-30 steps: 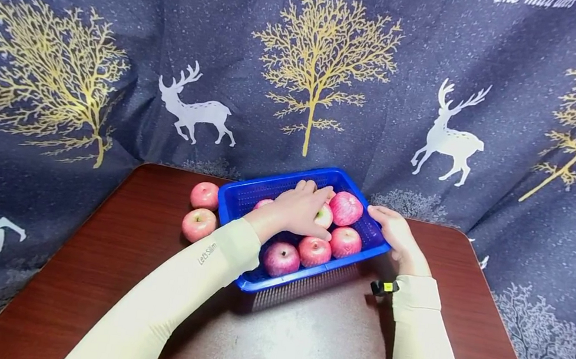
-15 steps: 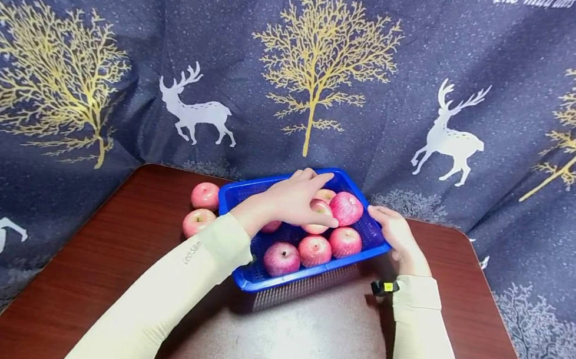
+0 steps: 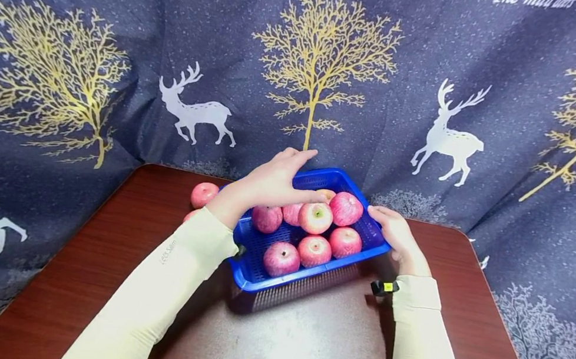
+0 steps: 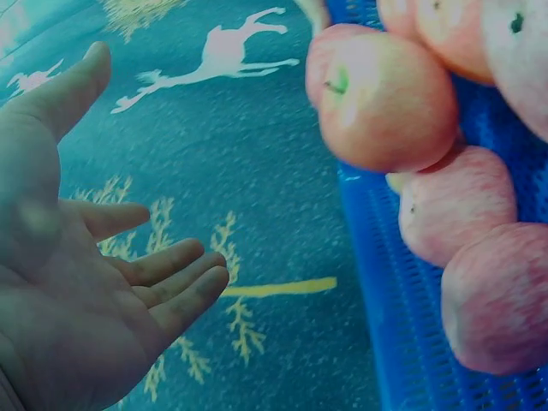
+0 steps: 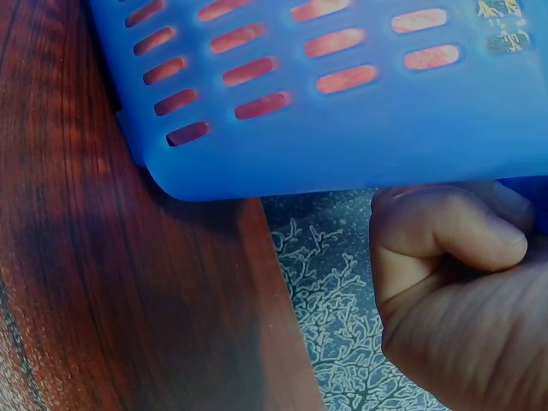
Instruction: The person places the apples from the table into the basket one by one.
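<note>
A blue plastic basket with slotted walls holds several red apples. A paler apple sits on top of the others. My left hand hovers over the basket's back left part, holding nothing. In the left wrist view its fingers are spread and relaxed, apart from the apples. My right hand grips the basket's right rim, thumb on top. The right wrist view shows its curled fingers at the blue wall; part of the grip is hidden.
Left of the basket an apple lies on the brown table, with a second one mostly hidden behind my left arm. A dark cloth printed with deer and trees hangs behind the table. A black strap end shows at my right wrist.
My left hand has lifted off the apples and moved up and left, uncovering the pale apple and others near it. The right hand and basket have stayed put.
</note>
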